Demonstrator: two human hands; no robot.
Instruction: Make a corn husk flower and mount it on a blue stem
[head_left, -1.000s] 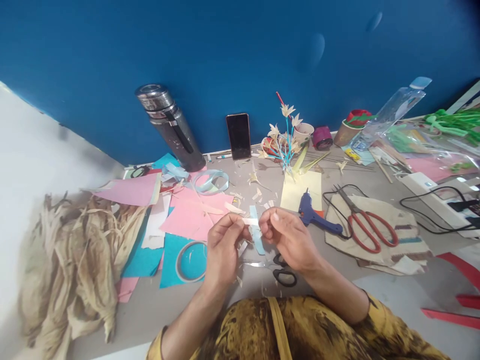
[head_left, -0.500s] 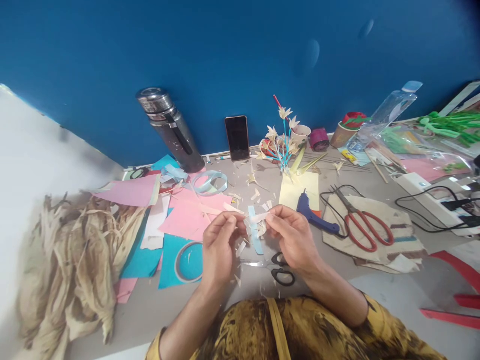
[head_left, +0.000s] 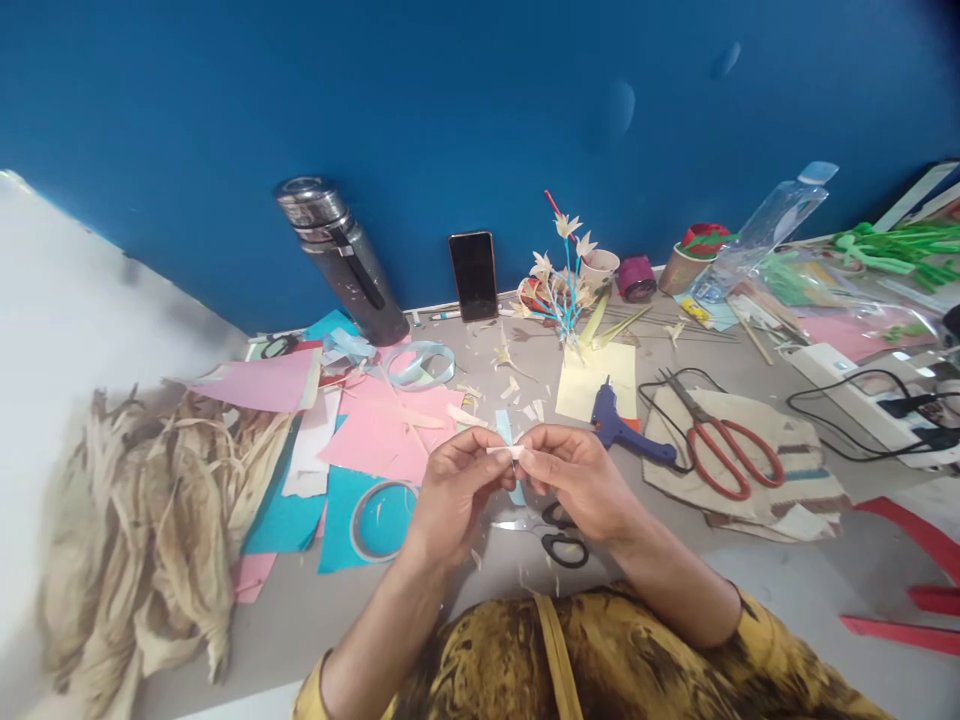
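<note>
Thumb and fingertips of my left hand are pinched on a small whitish strip, which looks like dried husk or paper. From the other side my right hand pinches the same strip, and the fingertips of both hands nearly meet. Much of the strip is hidden by the fingers. Below them on the table lies a light blue ribbon piece, partly covered by my hands. Small scissors with black handles lie close to my right wrist, and pale scraps are scattered beyond the fingers.
A blue glue gun and large red-handled scissors lie at right. Pale flowers on blue stems and a phone stand behind. At left are a flask, a tape roll and dried husks.
My hands have come closer together, so the strip that stretched between them is now mostly covered by my fingertips. Objects on the table stay where they were.
</note>
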